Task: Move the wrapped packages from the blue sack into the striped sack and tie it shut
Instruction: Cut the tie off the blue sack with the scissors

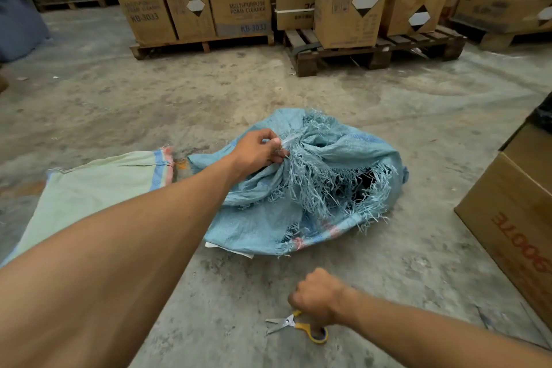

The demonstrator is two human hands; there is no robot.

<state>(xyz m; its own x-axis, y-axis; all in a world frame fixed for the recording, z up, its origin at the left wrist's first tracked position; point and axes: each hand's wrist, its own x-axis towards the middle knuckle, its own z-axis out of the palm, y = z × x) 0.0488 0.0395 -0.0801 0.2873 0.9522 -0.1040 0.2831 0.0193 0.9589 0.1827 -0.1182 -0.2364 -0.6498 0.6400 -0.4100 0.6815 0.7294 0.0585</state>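
A: Where is the frayed blue woven plastic sack?
B: Slumped on the concrete floor, just right of the flat pale-green sack with striped edge.
A: And the hands?
B: Left hand pinches a clear strip at the gathered, frayed mouth. Right hand is curled over yellow-handled scissors lying on the floor.

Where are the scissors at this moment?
In the head view, the scissors lie on the concrete floor, bottom centre, under the right hand, near the blue sack.
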